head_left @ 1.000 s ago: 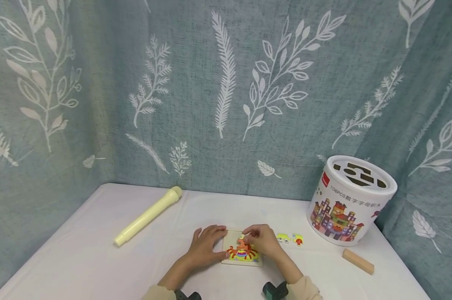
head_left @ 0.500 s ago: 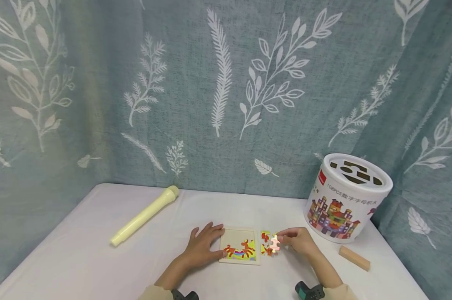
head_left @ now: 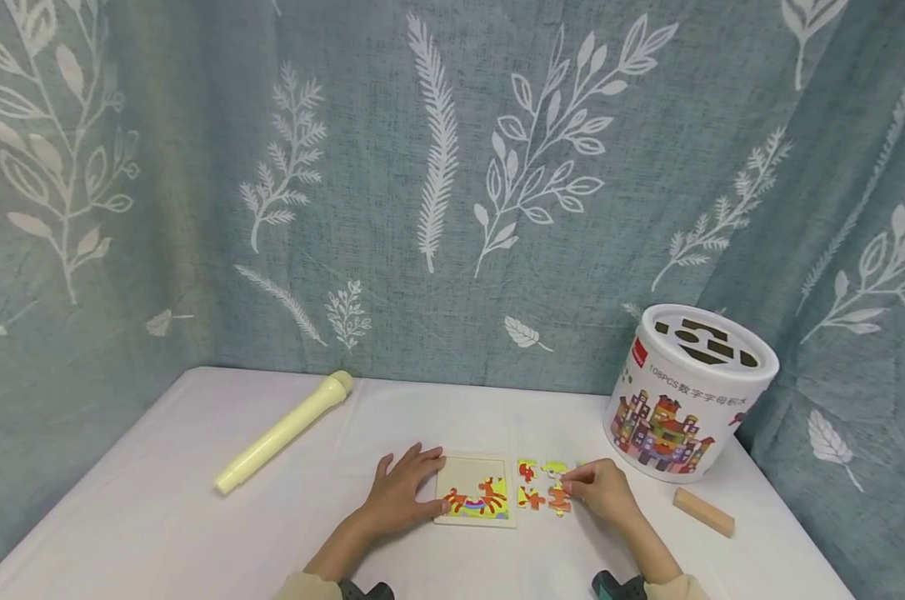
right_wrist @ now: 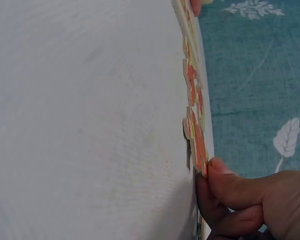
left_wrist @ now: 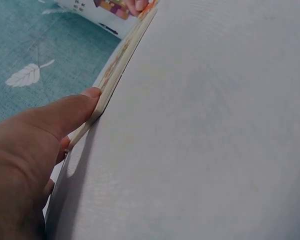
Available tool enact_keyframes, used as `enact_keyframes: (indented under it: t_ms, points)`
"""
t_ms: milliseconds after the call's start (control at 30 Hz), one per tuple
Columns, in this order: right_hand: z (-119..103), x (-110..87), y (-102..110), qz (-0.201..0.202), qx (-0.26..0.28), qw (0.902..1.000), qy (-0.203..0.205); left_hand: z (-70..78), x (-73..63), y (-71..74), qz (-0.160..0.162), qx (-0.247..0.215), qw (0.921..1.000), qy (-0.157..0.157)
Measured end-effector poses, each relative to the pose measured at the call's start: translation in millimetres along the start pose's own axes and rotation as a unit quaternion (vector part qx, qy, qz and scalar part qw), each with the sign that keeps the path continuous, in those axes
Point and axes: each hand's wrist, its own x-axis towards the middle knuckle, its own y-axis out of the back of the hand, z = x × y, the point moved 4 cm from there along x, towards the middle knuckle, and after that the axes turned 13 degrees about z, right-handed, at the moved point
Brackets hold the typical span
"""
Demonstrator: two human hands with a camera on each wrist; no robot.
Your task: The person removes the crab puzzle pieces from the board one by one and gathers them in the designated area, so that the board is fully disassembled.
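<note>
A square wooden puzzle board (head_left: pixel 456 468) lies on the white table, its lower part filled with red, yellow and rainbow pieces and its upper part bare. My left hand (head_left: pixel 402 492) rests along the board's left side, fingers spread, thumb (left_wrist: pixel 85 102) touching the edge. Just right of the board several loose jigsaw pieces (head_left: pixel 531 498) lie picture side up. My right hand (head_left: pixel 606 493) pinches an orange jigsaw piece (head_left: pixel 559 502) between thumb and fingers; in the right wrist view the piece (right_wrist: pixel 198 142) tilts slightly off the table. Another piece is partly hidden behind that hand.
A large white tub (head_left: pixel 685 400) with shaped holes in its lid stands at the back right. In front of it is a wooden block (head_left: pixel 703 512). A pale yellow microphone-shaped stick (head_left: pixel 283 433) lies at left. A patterned curtain (head_left: pixel 392 208) hangs behind the table.
My right hand has moved from above the board rightward to the loose pieces, lowering a piece among them. My left hand stays at the board's edge. The view has shifted slightly.
</note>
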Motion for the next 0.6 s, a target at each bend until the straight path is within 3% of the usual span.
enact_keyframes:
  t_ms: [400,500,600]
  points:
    - [-15,-6.3,13,0.047,-0.061,0.9960,0.045,1.2,-0.3,0.9,0.000,0.005,1.0000,-0.006]
    - [-24,-6.7,8,0.037,-0.044,0.9974,0.043,0.7,0.0,0.7,0.002,0.005,1.0000,-0.003]
    - [-38,-7.9,-8,0.001,-0.006,0.9991,0.042,-0.1,0.3,-0.3,0.004,0.004,1.0000,-0.002]
